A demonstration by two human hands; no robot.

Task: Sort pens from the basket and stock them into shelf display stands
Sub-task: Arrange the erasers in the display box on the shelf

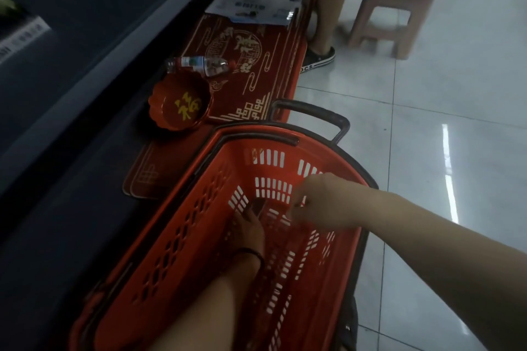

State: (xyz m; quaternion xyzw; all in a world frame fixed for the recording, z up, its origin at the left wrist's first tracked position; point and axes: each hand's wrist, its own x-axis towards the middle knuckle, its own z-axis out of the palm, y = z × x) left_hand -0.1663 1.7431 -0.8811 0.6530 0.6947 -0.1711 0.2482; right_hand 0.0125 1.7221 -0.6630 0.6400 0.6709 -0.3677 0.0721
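At ten o'clock of my red basket (199,194) sits a red scalloped bowl (179,105), a water bottle (199,65) lying beyond it on red mats (256,65). My left hand (249,226) reaches deep into the basket, fingers around something dark (a pen, perhaps; too dim to tell). My right hand (322,202) hovers above, fingertips pinched, contents blurred. At one o'clock, a stool (390,23) stands on pale glossy tiles (427,137), open floor to the right.

I read a gold 福 in the red bowl (180,104). The shoe (319,58) sole shows "OCS". Other labels blur.
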